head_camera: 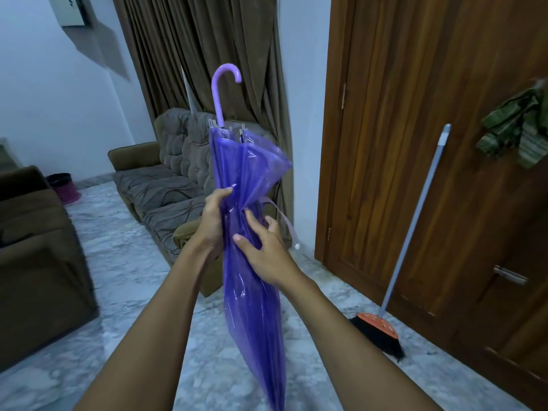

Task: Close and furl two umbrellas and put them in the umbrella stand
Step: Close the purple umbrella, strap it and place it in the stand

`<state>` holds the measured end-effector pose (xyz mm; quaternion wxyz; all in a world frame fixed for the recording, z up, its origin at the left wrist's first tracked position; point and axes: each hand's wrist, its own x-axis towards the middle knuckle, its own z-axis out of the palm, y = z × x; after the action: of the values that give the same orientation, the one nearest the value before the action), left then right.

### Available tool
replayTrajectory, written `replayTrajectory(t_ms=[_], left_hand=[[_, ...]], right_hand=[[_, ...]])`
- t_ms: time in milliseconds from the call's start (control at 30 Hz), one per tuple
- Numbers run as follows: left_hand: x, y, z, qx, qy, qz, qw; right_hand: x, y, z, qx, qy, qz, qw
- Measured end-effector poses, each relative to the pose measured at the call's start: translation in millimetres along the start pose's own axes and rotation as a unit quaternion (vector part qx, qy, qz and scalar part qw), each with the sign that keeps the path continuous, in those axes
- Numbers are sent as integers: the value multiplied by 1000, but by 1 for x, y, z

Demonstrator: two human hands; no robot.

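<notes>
Floor (118,277) passes between sofa (166,185) and leaning broom (415,232).

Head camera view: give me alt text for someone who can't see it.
A person holds a closed purple umbrella with its curved handle up, the left hand gripping the gathered canopy and the right hand pressing the folds just below. Its strap hangs loose on the right; behind are a brown sofa, curtains and a broom leaning against a wooden door.
</notes>
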<state>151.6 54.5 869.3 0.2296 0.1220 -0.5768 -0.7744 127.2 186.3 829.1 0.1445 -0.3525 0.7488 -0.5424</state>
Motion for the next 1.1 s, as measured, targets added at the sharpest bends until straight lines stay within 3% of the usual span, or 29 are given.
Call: replayTrajectory(t_ms=[100,200,267,467,600,733,833,1000,1100], left_hand=[[1,-4,-2,18,19,-2,1000],[-4,-6,3,202,102,30,973],[-16,-7,7,260,107,76,957],[-32,-6,4,171,-12,57,984],[-25,-9,-3,128,100,77,984],[-20,-8,-19,95,148,86,981],[-20,-11,-25,60,153,81,983],[-22,-14,-30,16,157,49,986],[-27,-15,-26,6,149,50,988]], right_hand=[[0,0,6,3,30,-18,999],[-1,2,14,-27,81,-41,995],[-1,2,17,-64,116,-56,990],[-5,1,19,-140,119,-67,981],[-11,-2,18,-175,64,-126,974],[-16,-2,13,-95,2,-136,986],[-19,-2,7,-30,44,-146,988],[-22,0,-9,-45,261,-168,949],[-16,-2,-13,-67,199,-126,970]])
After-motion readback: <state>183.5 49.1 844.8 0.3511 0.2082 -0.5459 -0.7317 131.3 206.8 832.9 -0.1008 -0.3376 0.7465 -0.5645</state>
